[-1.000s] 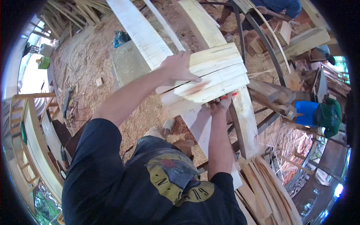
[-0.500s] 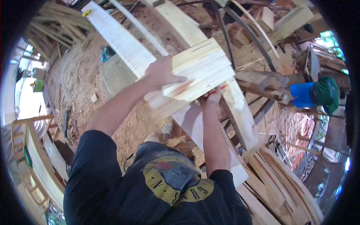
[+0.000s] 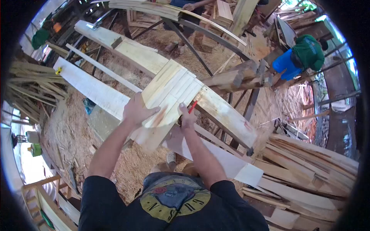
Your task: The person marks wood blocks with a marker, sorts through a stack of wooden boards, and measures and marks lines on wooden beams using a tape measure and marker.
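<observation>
Where the floor (image 3: 127, 165) shows: wood shavings cover it, around the person's feet and below the timber.
Timber pile (image 3: 304, 169): rough planks heaped at the lower right, just beside the right end of the long beam.
Long beam (image 3: 227, 113): slants from upper left to lower right, its middle covered by the plank set.
Pale board (image 3: 92, 86): roughly parallel to the beam, on the person's side of it, its right part running beneath the plank set.
Co-worker (image 3: 308, 54): someone in a green top and blue shorts, beyond the beam's right half, well apart.
Plank set (image 3: 169, 90): short planks with thin seams between them and a reddish-brown stain, lying over the beam's edges, near end towards the person; whether beam or hands bear the weight cannot be told.
Left hand (image 3: 135, 111): grips the set's left edge, thumb spread over the face, fingertips hidden.
Right hand (image 3: 187, 118): at the set's right edge, thumb raised, fingers curled and partly hidden around a red stick.
Yellow item (image 3: 58, 71): at the pale board's far left end.
Red stick (image 3: 193, 106): juts out beside the right thumb, near the beam's closer edge.
</observation>
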The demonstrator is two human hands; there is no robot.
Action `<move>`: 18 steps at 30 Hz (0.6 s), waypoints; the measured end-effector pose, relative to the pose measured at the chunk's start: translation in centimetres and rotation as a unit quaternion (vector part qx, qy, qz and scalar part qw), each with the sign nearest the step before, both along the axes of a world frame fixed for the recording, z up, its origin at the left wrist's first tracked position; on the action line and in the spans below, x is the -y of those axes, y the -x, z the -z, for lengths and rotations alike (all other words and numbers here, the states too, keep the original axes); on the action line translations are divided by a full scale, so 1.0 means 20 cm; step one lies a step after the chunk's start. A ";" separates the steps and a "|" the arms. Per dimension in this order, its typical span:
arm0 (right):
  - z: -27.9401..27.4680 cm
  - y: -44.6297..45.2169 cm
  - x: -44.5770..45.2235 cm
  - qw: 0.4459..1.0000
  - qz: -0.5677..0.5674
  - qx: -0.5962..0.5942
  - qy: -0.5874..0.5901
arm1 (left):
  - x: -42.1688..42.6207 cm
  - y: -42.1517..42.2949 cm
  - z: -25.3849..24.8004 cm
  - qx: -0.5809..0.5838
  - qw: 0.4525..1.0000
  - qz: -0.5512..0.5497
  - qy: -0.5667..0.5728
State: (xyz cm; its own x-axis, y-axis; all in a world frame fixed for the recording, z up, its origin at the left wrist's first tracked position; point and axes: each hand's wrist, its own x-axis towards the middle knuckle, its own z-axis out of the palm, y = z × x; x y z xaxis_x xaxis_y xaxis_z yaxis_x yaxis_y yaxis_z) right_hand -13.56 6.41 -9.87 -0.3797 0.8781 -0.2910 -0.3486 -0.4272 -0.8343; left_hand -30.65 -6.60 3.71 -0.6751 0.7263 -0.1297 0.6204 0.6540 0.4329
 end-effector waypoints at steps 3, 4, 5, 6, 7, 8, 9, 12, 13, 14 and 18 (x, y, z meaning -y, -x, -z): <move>-0.02 -0.02 0.01 0.998 0.014 0.062 0.001 | -0.01 -0.01 -0.03 0.006 1.000 0.008 0.014; -0.06 -0.02 0.00 0.996 0.012 0.089 0.004 | -0.01 -0.02 -0.04 0.008 1.000 0.013 0.013; -0.05 -0.01 -0.03 0.998 0.002 0.061 0.007 | -0.01 -0.02 -0.05 0.011 1.000 0.017 0.013; -0.03 0.00 -0.06 0.999 -0.009 0.033 0.011 | -0.01 -0.02 -0.04 0.005 1.000 0.012 0.010; -0.01 0.00 -0.08 1.000 -0.018 0.005 0.015 | -0.01 -0.02 -0.03 0.000 1.000 0.008 0.009; 0.01 -0.01 -0.06 1.000 -0.019 0.007 0.012 | -0.01 -0.03 -0.02 -0.006 1.000 0.006 0.008; -0.01 -0.02 -0.05 1.000 -0.021 0.007 0.005 | -0.01 -0.03 -0.02 -0.008 1.000 0.010 0.007; -0.07 -0.01 -0.05 1.000 -0.025 0.010 0.014 | -0.01 -0.02 -0.01 -0.014 1.000 0.012 0.000; -0.08 -0.02 -0.03 0.999 -0.024 0.013 0.025 | 0.00 -0.03 -0.02 -0.016 1.000 0.011 -0.003; -0.10 -0.03 -0.03 0.999 -0.021 0.033 0.029 | -0.01 -0.03 -0.02 -0.017 1.000 0.012 -0.007; -0.16 -0.03 -0.02 0.999 -0.014 0.043 0.001 | -0.02 -0.02 -0.02 0.007 1.000 0.009 0.027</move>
State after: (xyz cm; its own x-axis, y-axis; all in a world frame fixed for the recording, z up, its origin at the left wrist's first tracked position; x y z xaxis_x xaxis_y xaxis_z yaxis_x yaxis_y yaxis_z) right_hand -13.06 6.89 -6.66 -0.3781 0.8665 -0.3258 -0.2636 -0.4382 -0.8594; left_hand -30.24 -6.23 4.20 -0.6597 0.7301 -0.1782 0.6265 0.6652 0.4063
